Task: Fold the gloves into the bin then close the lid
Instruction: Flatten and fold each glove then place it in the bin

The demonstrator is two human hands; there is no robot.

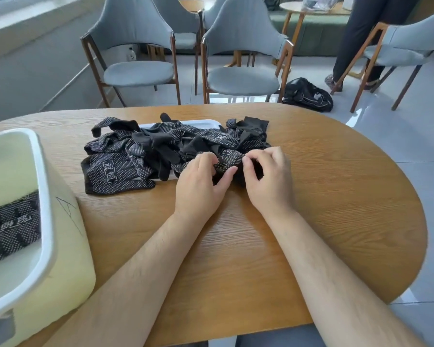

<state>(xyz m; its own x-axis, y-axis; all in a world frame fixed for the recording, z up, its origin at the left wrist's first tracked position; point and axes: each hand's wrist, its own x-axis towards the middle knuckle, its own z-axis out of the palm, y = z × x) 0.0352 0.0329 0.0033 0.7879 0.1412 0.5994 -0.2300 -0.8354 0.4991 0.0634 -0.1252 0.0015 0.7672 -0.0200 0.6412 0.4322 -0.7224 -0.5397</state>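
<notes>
- Sitting far left of the grip, the pale yellow bin (68, 259) stands open on the wooden table (336, 196), its white rim facing up.
- Inside the bin, a folded glove (13, 229) lies flat, dotted side up.
- Left of the grip and just beyond it, the pile of gloves (135, 156) sprawls in a loose black heap, one glove spread flat at its near left edge.
- Under that heap and behind the grip lies the white lid (203, 123), mostly covered, with its far edge showing.
- The left hand (198, 189) pinches the left side of the held glove (229, 161), fingers curled onto the fabric and thumb reaching under it.
- The held glove is bunched between both hands at the near edge of the heap, touching the table.
- The right hand (271, 179) grasps the same glove from the right, fingertips curled onto its dotted surface.
- Beyond the grip, across the table, stand grey chairs (241, 78).
- Right of them, a black bag (307, 95) lies on the floor.
- At the far right, a standing person (371, 33) in dark trousers is partly in view.
</notes>
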